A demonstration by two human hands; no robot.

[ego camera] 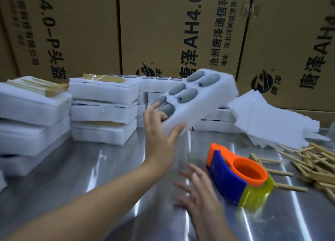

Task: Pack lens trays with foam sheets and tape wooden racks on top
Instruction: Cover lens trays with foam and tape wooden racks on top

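Lens tray (213,100), tilted, gripped by left hand (159,130); right hand (197,188) below, blurred, seemingly splayed.

I see a shiny steel worktop (90,168) carrying wrapped foam trays on its left side: a tall stack (32,117) at the left edge, a second stack (103,114) just beside it, and lower tray stacks (215,123) along the far middle. At near right, an orange, blue and yellow tape dispenser (239,175) sits on the bare metal. I make out a loose heap of foam sheets (272,121) far right, with a jumble of wooden racks (319,168) along the right edge, a few reaching just behind the dispenser.
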